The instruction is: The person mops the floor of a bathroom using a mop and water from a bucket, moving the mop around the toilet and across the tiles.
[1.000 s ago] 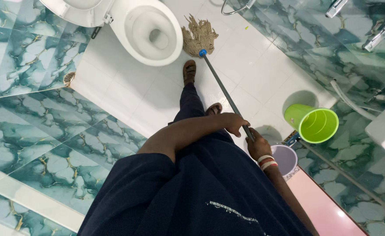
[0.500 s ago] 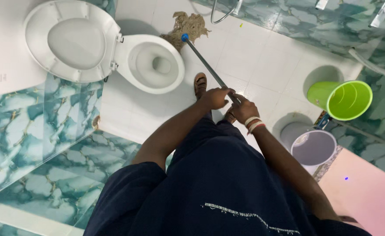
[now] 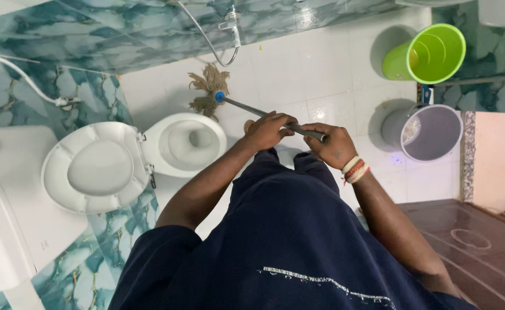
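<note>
Left hand (image 3: 268, 130): fingers curled tight around the mop handle (image 3: 251, 109), gripping the shaft lower down, nearer the head.
Right hand (image 3: 334, 145): closed in a fist on the upper end of the handle, just beside the left hand; banded bracelets (image 3: 355, 169) at the wrist.
Mop head (image 3: 208, 89): tan string bundle on a blue collar, lying on the white floor tiles (image 3: 315, 74) beside the toilet bowl (image 3: 185, 142), near the wall.
Toilet seat (image 3: 96, 168): raised, white.
Green bucket (image 3: 427, 53): tipped on its side by the wall.
Grey bucket (image 3: 427, 132): just below the green one.
</note>
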